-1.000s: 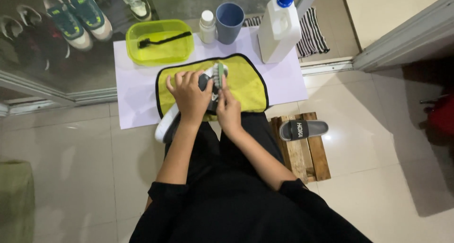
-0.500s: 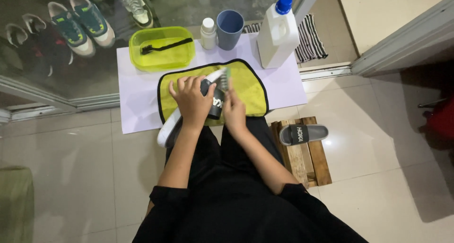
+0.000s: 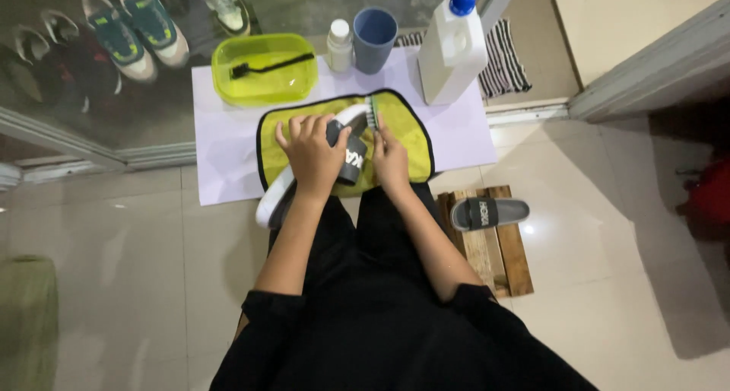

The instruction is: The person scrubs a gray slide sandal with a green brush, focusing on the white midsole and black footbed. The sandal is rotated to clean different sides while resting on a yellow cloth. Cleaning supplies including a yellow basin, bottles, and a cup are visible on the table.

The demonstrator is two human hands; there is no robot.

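**A:** Start close in. What are the hands doing just above the middle of the frame?

**B:** The left hand (image 3: 313,154) lies flat over a white-soled slide sandal with a dark grey strap (image 3: 344,157), fingers curled over its top; that grip looks meant to pin the sandal down so it cannot slip. The sandal's heel end runs toward the lower left, off the cloth and onto the floor. The right hand (image 3: 391,159) is closed around the handle of a small scrubbing brush with pale bristles (image 3: 371,112), which sits against the sandal's far end.

**A:** And underneath?

**B:** A yellow-green cloth with a black border (image 3: 403,136), probably there to catch drips, spread on a pale lilac rectangular sheet (image 3: 224,144) laid on the glossy tiled floor (image 3: 114,269).

**A:** Off to the right?

**B:** The matching grey slide sandal (image 3: 487,212) rests on a low slatted wooden platform (image 3: 498,254), right of centre, kept apart from the wet work as far as I can judge.

**A:** Farther back, any containers?

**B:** Along the sheet's far edge, left to right: a translucent lime plastic tub (image 3: 266,68) holding a black long-handled brush (image 3: 270,64); a small white bottle with a white cap (image 3: 339,47); a blue-grey cup (image 3: 375,37); and a tall white jug-shaped bottle with a blue cap (image 3: 452,49), no label legible on this side. Behind it lies a black-and-white striped mat (image 3: 506,60).

**A:** Top left?

**B:** Several pairs of sneakers (image 3: 133,30), dim behind glass.
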